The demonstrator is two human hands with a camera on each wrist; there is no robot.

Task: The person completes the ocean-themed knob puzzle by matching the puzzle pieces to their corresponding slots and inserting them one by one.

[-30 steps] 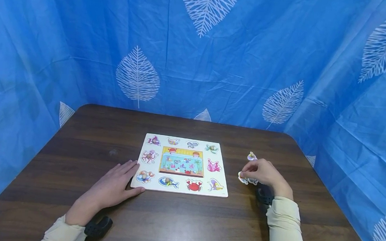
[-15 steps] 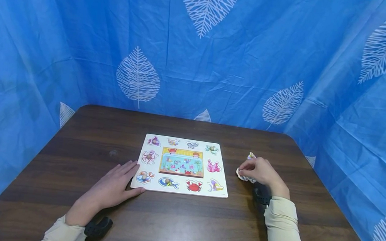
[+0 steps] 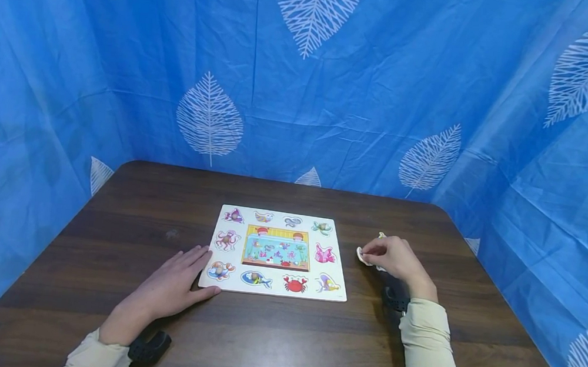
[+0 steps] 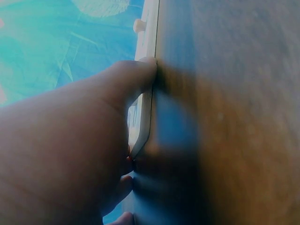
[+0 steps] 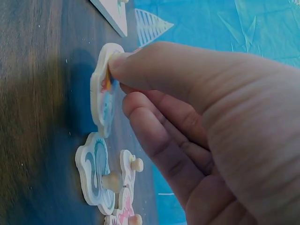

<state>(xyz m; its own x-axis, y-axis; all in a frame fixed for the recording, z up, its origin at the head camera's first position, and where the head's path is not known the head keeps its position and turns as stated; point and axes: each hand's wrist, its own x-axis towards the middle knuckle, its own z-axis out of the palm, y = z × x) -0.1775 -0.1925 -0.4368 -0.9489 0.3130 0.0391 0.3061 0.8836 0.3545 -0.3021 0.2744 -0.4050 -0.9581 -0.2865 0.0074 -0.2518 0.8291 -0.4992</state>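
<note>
My left hand (image 3: pixel 169 287) rests at the left end of a wooden knob puzzle board (image 3: pixel 236 257), fingers extended along its side edge and thumb at its front corner. The left wrist view shows the thumb (image 4: pixel 136 75) against the board's edge (image 4: pixel 146 112). Right of the board, my right hand (image 3: pixel 397 261) pinches a puzzle piece (image 5: pixel 99 98) between thumb and fingers, close over the table. It has a pale wooden rim and orange and blue print; the fingers hide its knob. Just beyond it lies a grey-blue puzzle piece (image 5: pixel 93 173) with a wooden knob.
More loose pieces, including a pink puzzle piece (image 5: pixel 125 208), lie beside the grey-blue one, partly hidden by my right hand in the head view. Sea-animal pictures ring the board, some bearing knobs. A blue leaf-print curtain (image 3: pixel 300 119) encloses the dark wooden table (image 3: pixel 268 340).
My right hand has moved slightly left and away from me, carrying the pinched puzzle piece a little closer to the board. The left hand and the board have stayed put.
</note>
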